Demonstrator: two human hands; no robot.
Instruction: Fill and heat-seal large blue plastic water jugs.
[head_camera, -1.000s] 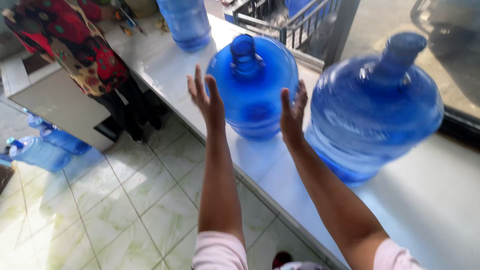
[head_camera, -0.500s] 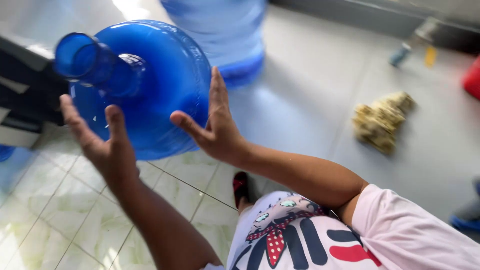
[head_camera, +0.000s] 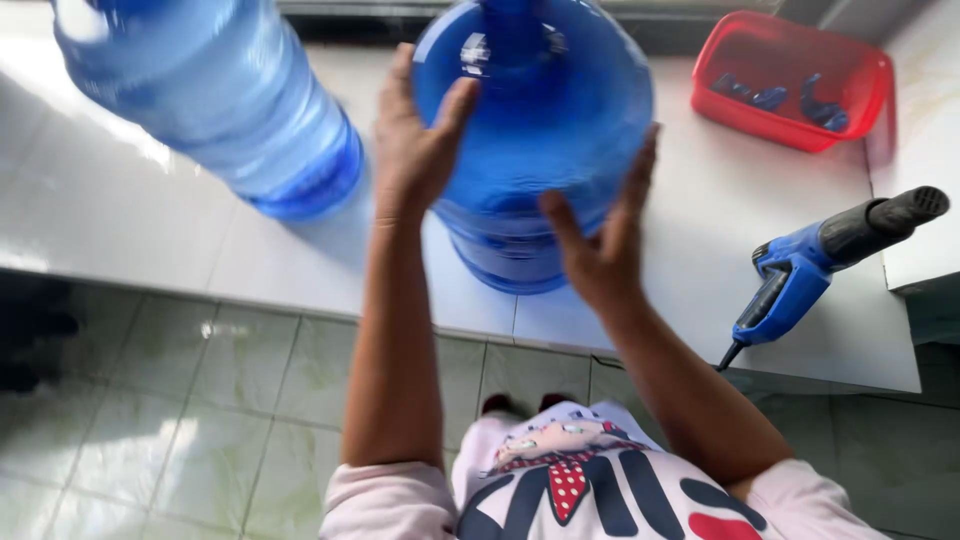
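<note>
Both hands form the grip on the dark blue water jug (head_camera: 535, 150), and they do it with fingers spread and palms pressed flat rather than curled around anything. From the head view, the left hand (head_camera: 412, 140) lies against the jug's left shoulder with the thumb raised toward the neck, while the right hand (head_camera: 605, 235) cups the lower right side. The jug stands on the white table (head_camera: 700, 230), close to its front edge, just beside a paler blue water jug (head_camera: 215, 95) on the left. A red tray (head_camera: 790, 80) with small blue pieces sits at the back right, and a blue heat gun (head_camera: 815, 270) lies near the table's right end, well apart from the hands. Smooth round plastic offers the open palms little purchase, so the jug could slip or tip over the near edge onto the tiled floor (head_camera: 170, 410), or knock into its neighbour.
</note>
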